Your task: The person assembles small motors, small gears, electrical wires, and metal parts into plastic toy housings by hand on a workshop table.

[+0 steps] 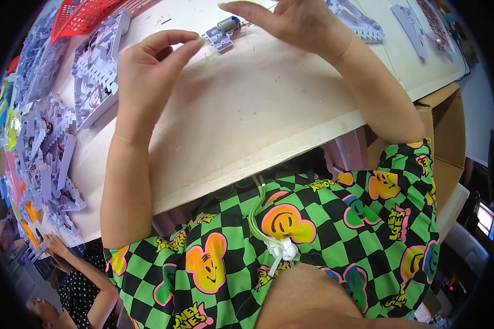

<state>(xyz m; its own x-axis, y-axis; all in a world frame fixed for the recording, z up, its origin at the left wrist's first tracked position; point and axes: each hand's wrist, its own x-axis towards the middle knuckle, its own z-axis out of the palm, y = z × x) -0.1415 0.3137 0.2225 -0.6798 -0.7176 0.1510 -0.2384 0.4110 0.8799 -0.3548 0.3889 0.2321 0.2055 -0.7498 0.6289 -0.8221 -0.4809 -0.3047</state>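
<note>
A small grey motor (229,24) sits on a light grey plastic bracket (220,41) near the table's far edge, thin reddish wires trailing from it toward the right. Just left of the bracket is my left hand (151,68), its thumb and forefinger tips brought together in a pinch. Whatever lies between those tips is too small to make out. My right hand (302,24) hovers to the right of the motor, thumb stretched out leftward above it. The upper frame edge cuts off its other fingers, and no object shows in it.
Grey toothed plastic housings (96,77) with wires lie at left, beside a heap of similar parts (46,159). A red perforated basket (79,19) stands far left. More grey parts (357,24) are at far right. A cardboard box (447,126) adjoins the table; another person (88,285) works lower left.
</note>
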